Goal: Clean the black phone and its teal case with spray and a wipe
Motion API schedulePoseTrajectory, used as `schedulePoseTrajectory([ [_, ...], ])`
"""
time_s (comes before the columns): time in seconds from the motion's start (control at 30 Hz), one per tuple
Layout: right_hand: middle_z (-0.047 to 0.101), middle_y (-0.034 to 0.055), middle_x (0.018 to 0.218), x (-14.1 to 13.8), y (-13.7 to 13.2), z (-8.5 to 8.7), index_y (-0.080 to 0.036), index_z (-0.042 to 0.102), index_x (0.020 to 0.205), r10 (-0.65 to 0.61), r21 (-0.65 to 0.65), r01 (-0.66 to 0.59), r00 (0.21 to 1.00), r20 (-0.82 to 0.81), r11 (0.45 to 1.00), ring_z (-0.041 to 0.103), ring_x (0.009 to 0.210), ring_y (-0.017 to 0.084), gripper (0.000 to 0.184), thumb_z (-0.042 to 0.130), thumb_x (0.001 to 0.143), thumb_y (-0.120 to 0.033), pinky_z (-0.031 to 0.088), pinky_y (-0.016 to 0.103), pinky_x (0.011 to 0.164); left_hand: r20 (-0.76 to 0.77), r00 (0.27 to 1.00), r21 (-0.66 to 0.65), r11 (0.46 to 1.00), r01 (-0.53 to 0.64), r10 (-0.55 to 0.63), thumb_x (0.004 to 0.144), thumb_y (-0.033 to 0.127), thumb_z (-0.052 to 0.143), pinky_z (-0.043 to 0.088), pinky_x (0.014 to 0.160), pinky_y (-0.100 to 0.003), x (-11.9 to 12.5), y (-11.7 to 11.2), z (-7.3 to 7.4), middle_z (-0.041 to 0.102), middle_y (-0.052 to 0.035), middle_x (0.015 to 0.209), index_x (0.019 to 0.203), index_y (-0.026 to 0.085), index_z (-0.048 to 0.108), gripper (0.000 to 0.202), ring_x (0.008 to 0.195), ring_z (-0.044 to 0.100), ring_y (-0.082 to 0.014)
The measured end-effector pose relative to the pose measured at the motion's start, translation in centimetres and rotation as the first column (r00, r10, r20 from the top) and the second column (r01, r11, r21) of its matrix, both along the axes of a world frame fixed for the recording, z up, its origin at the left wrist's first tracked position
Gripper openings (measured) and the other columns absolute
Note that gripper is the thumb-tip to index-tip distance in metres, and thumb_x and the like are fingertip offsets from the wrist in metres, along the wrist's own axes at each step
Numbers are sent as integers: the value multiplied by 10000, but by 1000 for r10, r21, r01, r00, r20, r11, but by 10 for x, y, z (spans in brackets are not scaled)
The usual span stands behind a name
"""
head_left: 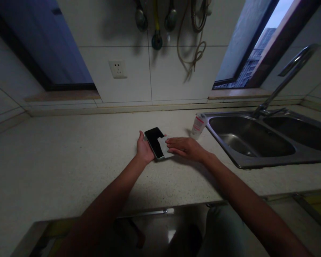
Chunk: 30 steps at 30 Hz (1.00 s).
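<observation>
A smartphone point(153, 139) with a dark screen lies tilted in my left hand point(144, 149), screen up, a little above or on the countertop. My left thumb runs along its near left edge, and the other fingers are mostly hidden beneath it. With my right hand point(183, 147) I press a white wipe or tissue point(164, 146) onto the right part of the screen, the fingers held together over it. Just beyond my right hand stands a white translucent tube or cup point(198, 125) with pink print, leaning slightly.
The pale speckled countertop point(69, 153) stretches to both sides. At the right is a steel double sink point(239, 164) with a tall tap point(289, 76). A socket point(118, 69), pipe valves point(157, 41) and a looped hose are on the tiled wall.
</observation>
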State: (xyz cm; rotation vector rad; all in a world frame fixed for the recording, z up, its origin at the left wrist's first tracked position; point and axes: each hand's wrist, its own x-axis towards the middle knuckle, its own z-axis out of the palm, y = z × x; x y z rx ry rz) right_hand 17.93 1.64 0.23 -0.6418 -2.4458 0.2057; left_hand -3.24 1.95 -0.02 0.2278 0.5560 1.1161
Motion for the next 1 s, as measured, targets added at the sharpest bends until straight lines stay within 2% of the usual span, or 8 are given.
schedulePoseTrajectory([
  [0.2, 576, 85, 1444, -11, 1, -19, -236, 624, 1372, -179, -274, 147, 979, -96, 950, 552, 1345, 270, 424, 560, 980, -386, 447, 501, 1149, -55, 998, -25, 999, 27, -28, 946, 687, 314, 491, 987, -530, 8, 0, -8, 743, -205, 1021, 1290, 65, 625, 776, 1018, 697, -354],
  [0.3, 530, 94, 1489, -20, 1, -29, -222, 572, 1425, -283, -426, 169, 934, -220, 889, 526, 1371, 280, 485, 575, 966, -377, 413, 527, 1163, -75, 997, -2, 1000, 18, -18, 983, 609, 308, 486, 1006, -505, 12, -2, -8, 750, -181, 1010, 1287, 80, 631, 690, 1012, 702, -332],
  [0.47, 570, 140, 1457, -27, 7, -39, -178, 535, 1448, -419, -641, 116, 840, -344, 759, 592, 1309, 295, 546, 597, 939, -366, 490, 550, 1080, -88, 992, -20, 996, 90, -92, 1001, 548, 322, 468, 1031, -505, 16, -8, -4, 756, -175, 980, 1257, 81, 644, 622, 1024, 707, -330],
  [0.57, 552, 145, 1479, -27, 9, -41, -179, 558, 1420, -489, -626, 177, 790, -370, 760, 565, 1335, 291, 540, 622, 914, -357, 444, 550, 1120, -54, 981, -24, 982, 187, -188, 999, 555, 329, 468, 1022, -531, 20, -13, -3, 755, -176, 1009, 1270, 104, 636, 610, 1036, 707, -339],
  [0.67, 615, 137, 1413, -26, 6, -36, -186, 605, 1358, -504, -567, 227, 767, -397, 792, 605, 1276, 277, 477, 613, 916, -366, 458, 513, 1107, -14, 947, -21, 947, 322, -322, 956, 669, 329, 472, 991, -577, 21, -19, -3, 747, -190, 1039, 1285, 133, 622, 694, 1034, 706, -365],
  [0.77, 732, 101, 1176, -24, 1, -24, -194, 666, 1242, -451, -498, 235, 811, -373, 835, 697, 1045, 244, 377, 547, 960, -414, 556, 447, 950, 50, 884, 20, 885, 464, -465, 887, 785, 302, 470, 960, -617, 22, -25, -5, 741, -200, 1034, 1304, 144, 598, 820, 1036, 701, -391],
  [0.83, 749, 84, 1081, -22, -2, -16, -191, 680, 1189, -396, -431, 242, 863, -313, 869, 704, 955, 228, 352, 526, 975, -423, 565, 409, 883, 82, 843, 54, 847, 529, -532, 867, 814, 279, 467, 949, -627, 22, -29, -5, 740, -202, 1031, 1315, 145, 584, 861, 1039, 699, -399],
  [1.0, 728, 127, 1172, -17, -4, -7, -183, 645, 1259, -294, -236, 257, 946, -136, 937, 687, 1053, 258, 378, 481, 1004, -408, 536, 432, 936, 43, 828, 33, 830, 557, -558, 796, 889, 210, 459, 934, -642, 27, -35, -4, 736, -220, 1028, 1270, 132, 610, 978, 1026, 696, -413],
])
